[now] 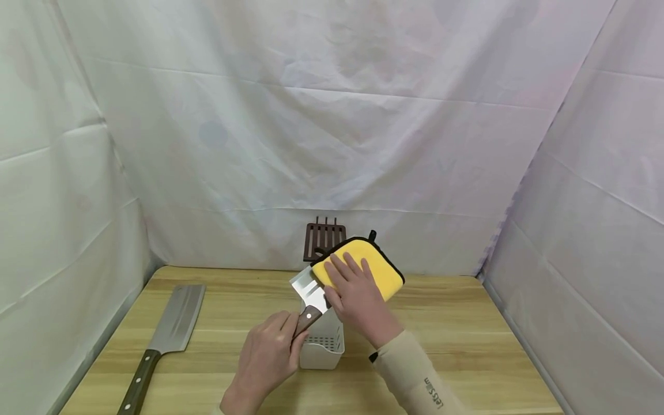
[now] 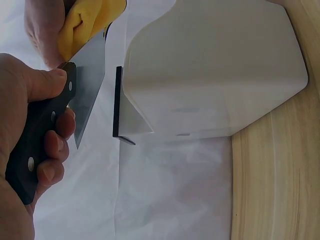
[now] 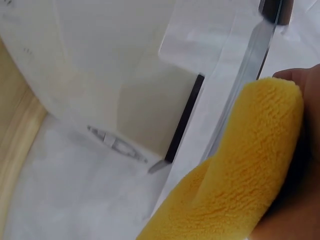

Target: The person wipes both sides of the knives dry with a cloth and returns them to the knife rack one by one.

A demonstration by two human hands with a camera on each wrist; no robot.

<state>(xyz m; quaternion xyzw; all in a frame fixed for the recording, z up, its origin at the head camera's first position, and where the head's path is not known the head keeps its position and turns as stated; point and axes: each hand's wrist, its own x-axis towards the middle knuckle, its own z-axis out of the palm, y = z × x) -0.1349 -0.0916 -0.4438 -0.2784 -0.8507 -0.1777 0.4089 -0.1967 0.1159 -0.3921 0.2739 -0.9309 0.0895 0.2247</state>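
My left hand grips the dark, riveted handle of a kitchen knife. Its broad steel blade slants up and away, partly covered by a yellow cloth with black edging. Spread over the cloth, my right hand presses it against the blade with its fingers extended. In the right wrist view, the fluffy yellow cloth bends beside the blade, and much of that hand is hidden behind it. Knife and cloth are held above a white plastic holder on the wooden table.
A large cleaver lies at the left of the wooden table, its dark handle toward the front edge. Behind the cloth shows a brown slotted rack top. White sheeting hangs at the back and both sides.
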